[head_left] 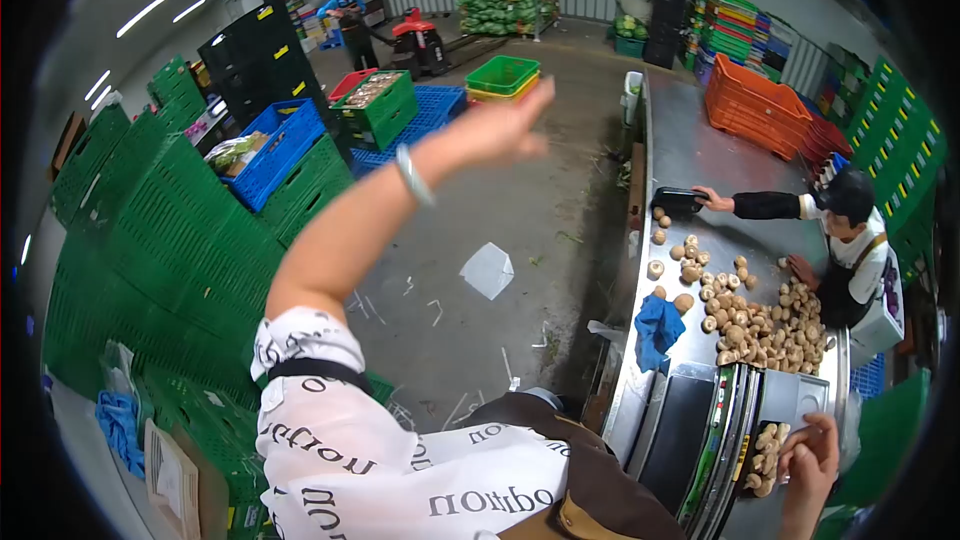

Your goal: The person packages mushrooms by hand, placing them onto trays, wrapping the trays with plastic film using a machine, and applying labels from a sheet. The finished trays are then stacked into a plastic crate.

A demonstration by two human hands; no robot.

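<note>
My left hand [503,127] is stretched out at arm's length over the concrete floor, fingers apart and holding nothing; a bracelet [412,176] sits on the wrist. My right hand [812,458] is at the lower right, fingers curled on the edge of a black tray of mushrooms [764,458]. That tray lies at the near end of a steel table [690,145]. A loose heap of mushrooms [770,325] covers the table's middle, just beyond a stack of empty black trays [690,430].
A co-worker [852,240] across the table reaches to a black tray [680,201]. A blue cloth [655,328] hangs at the table edge. Green crates [170,230] are stacked at left, orange crates [755,105] stand on the table's far end. Another person [346,15] stands by a pallet jack [420,40].
</note>
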